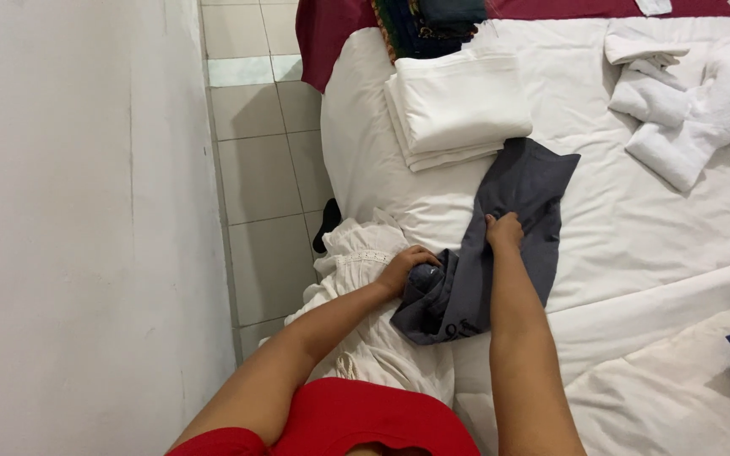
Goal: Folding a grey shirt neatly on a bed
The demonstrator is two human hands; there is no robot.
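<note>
Where it lies: though partly bunched, the grey garment (513,215) sits on the white bed (635,245) near its left edge, in front of the person.
Wall: a plain white wall (78,211) fills the left side, with a tiled floor (264,169) between it and the bed.
Cream cloth: a crumpled cream fabric (356,262) hangs over the bed edge, just left of the garment, under the left forearm.
Left hand: the left hand (407,268) is curled tight around the bunched lower end of the garment, fingers closed over the folds.
Long axis: the garment runs slantwise, from the gathered end near the person up and to the right, its flat squared end pointing toward the far right of the bed.
Right hand: the right hand (504,232) presses on the middle of the garment, fingers bent and pinching a fold of it.
Folded sheets: a stack of folded white sheets (458,105) lies just beyond the garment's far end, its corner touching or nearly so.
Towels: loose white towels (686,101) lie well to the right.
Hard to make out: pale markings on the garment's near hem are unclear; dark folded items at the top edge are cut off.
</note>
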